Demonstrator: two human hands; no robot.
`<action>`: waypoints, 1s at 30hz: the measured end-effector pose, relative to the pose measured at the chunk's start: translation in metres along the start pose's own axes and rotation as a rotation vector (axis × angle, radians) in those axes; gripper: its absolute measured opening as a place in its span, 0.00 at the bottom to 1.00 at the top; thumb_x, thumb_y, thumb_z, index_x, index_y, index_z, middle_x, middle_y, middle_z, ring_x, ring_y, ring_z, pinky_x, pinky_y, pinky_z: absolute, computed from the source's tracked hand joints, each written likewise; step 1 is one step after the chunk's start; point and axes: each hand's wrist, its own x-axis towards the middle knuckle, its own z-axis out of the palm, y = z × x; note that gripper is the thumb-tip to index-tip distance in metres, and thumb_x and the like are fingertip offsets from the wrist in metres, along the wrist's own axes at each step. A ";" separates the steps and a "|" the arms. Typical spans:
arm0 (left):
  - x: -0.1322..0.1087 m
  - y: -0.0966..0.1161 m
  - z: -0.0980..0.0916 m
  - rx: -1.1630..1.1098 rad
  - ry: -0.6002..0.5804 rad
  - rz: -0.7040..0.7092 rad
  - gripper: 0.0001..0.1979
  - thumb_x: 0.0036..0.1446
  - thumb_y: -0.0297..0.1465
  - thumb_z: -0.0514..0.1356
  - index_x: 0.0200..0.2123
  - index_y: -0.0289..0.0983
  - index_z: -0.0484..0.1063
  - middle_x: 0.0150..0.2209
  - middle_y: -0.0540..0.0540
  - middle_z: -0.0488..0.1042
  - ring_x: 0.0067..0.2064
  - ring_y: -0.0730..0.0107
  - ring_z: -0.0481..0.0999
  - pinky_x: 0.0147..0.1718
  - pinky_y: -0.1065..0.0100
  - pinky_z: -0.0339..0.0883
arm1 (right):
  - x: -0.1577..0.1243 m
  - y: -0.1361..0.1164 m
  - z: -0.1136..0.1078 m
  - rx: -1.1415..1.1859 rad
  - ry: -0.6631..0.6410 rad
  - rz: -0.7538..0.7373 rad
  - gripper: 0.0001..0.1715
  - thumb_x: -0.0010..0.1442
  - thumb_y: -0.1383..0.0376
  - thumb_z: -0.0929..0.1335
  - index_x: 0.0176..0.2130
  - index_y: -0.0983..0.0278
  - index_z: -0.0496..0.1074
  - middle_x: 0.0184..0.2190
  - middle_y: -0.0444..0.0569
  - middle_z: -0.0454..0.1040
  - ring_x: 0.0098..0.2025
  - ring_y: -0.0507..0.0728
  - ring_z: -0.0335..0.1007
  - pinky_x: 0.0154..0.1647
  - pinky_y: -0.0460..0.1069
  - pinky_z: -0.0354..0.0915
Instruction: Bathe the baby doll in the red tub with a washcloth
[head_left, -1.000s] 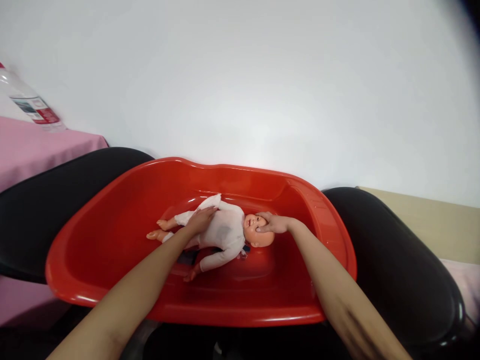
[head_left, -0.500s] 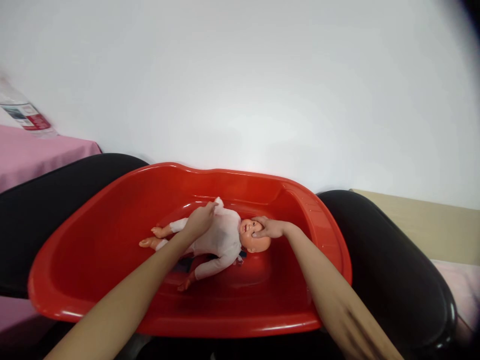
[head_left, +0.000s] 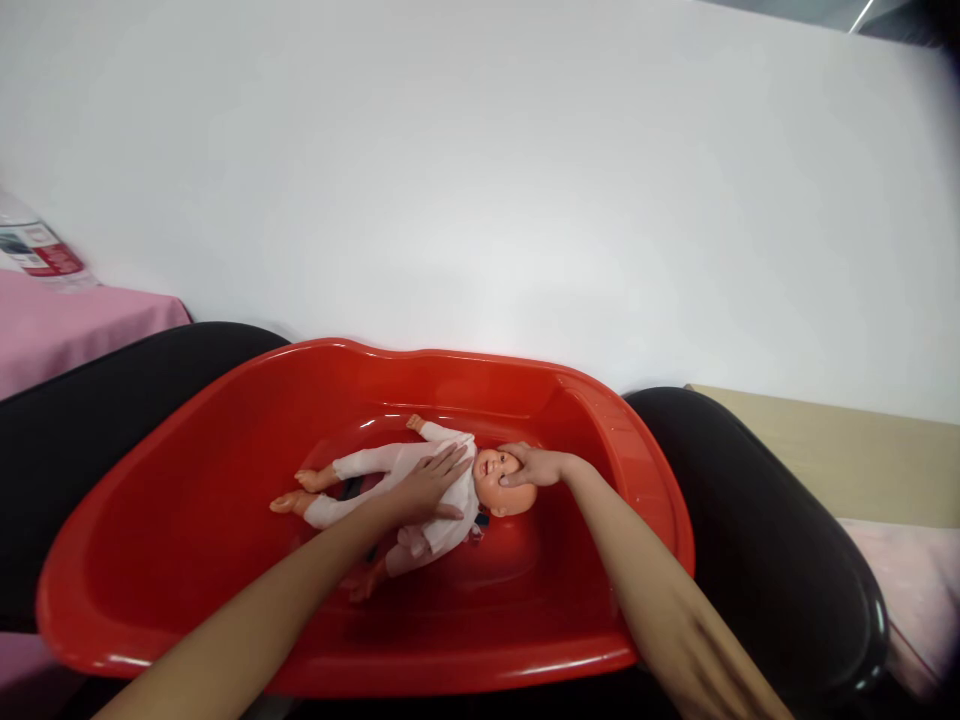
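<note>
A baby doll (head_left: pixel 451 489) in white clothes lies on its back in a red plastic baby bathtub (head_left: pixel 667 500), its head to the right and bare feet to the left. Flat across the doll's chest rests my left hand (head_left: pixel 431 487), fingers stretched out. My right hand (head_left: pixel 538 465) grips the doll's head from the far side, thumb and fingers over the forehead. Something dark, partly hidden, shows beneath the doll. One doll arm points toward the wall; the other lies toward me.
Black rounded seats flank the tub, one seat (head_left: pixel 765 540) at right, another seat (head_left: pixel 135 390) at left. A clear bottle (head_left: pixel 45 250) with a red label stands on a pink cloth (head_left: pixel 82 325). Behind rises a white wall (head_left: pixel 450 180). A beige panel (head_left: pixel 840 455) is at right.
My left hand has let go of the doll's far sleeve and moved down onto its chest, flattening out. The far doll hand now shows. My right hand stays on the head.
</note>
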 end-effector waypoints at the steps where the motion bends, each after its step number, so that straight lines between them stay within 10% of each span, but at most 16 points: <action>1: 0.000 0.003 0.002 -0.005 -0.024 -0.006 0.50 0.75 0.52 0.71 0.90 0.38 0.62 0.88 0.30 0.57 0.88 0.32 0.59 0.79 0.44 0.68 | 0.000 0.000 0.000 -0.003 -0.003 -0.002 0.72 0.66 0.34 0.80 0.90 0.59 0.56 0.89 0.63 0.56 0.88 0.77 0.58 0.90 0.67 0.56; 7: 0.004 0.008 0.005 -0.029 -0.006 -0.061 0.33 0.85 0.36 0.56 0.87 0.40 0.69 0.87 0.36 0.59 0.89 0.43 0.58 0.84 0.46 0.60 | -0.004 -0.002 -0.001 0.002 0.031 -0.003 0.74 0.63 0.28 0.80 0.89 0.56 0.59 0.89 0.61 0.56 0.88 0.80 0.57 0.89 0.68 0.58; 21: 0.003 -0.009 0.003 -0.142 0.086 -0.175 0.35 0.78 0.34 0.50 0.82 0.49 0.76 0.84 0.48 0.68 0.87 0.47 0.64 0.86 0.50 0.54 | -0.005 -0.008 0.001 0.010 0.037 0.013 0.70 0.71 0.32 0.77 0.91 0.59 0.54 0.89 0.65 0.55 0.88 0.79 0.57 0.89 0.69 0.58; 30: -0.029 -0.051 -0.012 -0.053 0.036 -0.433 0.44 0.65 0.30 0.57 0.83 0.27 0.68 0.85 0.27 0.64 0.87 0.38 0.61 0.86 0.49 0.53 | 0.003 -0.001 0.000 0.022 0.027 -0.016 0.71 0.69 0.32 0.78 0.91 0.58 0.54 0.89 0.62 0.55 0.88 0.78 0.57 0.89 0.68 0.58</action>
